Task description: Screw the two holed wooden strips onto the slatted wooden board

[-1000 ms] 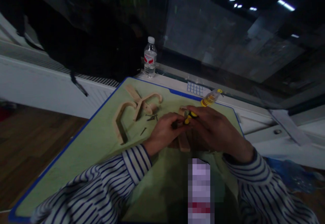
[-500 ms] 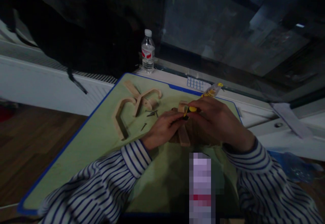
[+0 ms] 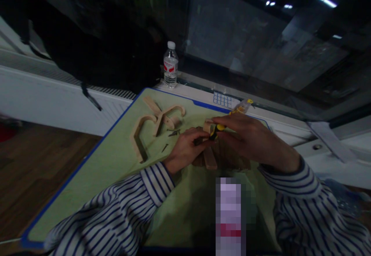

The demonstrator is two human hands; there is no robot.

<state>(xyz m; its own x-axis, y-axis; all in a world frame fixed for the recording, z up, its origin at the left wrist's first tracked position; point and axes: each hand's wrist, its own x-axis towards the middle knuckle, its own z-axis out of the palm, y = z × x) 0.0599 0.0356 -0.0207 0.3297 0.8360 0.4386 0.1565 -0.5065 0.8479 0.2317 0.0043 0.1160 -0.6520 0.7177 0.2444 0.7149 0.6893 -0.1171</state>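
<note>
A short yellow-and-black screwdriver [image 3: 215, 132] sits between my hands. My right hand [image 3: 251, 138] has thumb and fingers closed about its yellow handle end. From the other side my left hand [image 3: 187, 147] reaches in with its fingers pinched at the screwdriver's front end; what lies between those fingers is hidden. Below them a pale wooden piece [image 3: 210, 159] rests on a brown wooden block [image 3: 236, 155], partly covered by my hands. Left of my left hand lie several dark screws [image 3: 174, 132] and one loose screw [image 3: 165, 147].
Several wooden hook pieces [image 3: 138, 144] lie on the blue-edged green table [image 3: 95, 178]. On the sill stand a water bottle [image 3: 171, 66] and a blue-and-white grid sheet [image 3: 222, 99]. A clear bag with yellow contents [image 3: 242, 107] lies behind my right hand. A dark bag [image 3: 116, 51] is at left.
The view has shifted slightly. My right hand has turned a little at the screwdriver, with its fingers less tightly bunched. My left hand stays in nearly the same place.
</note>
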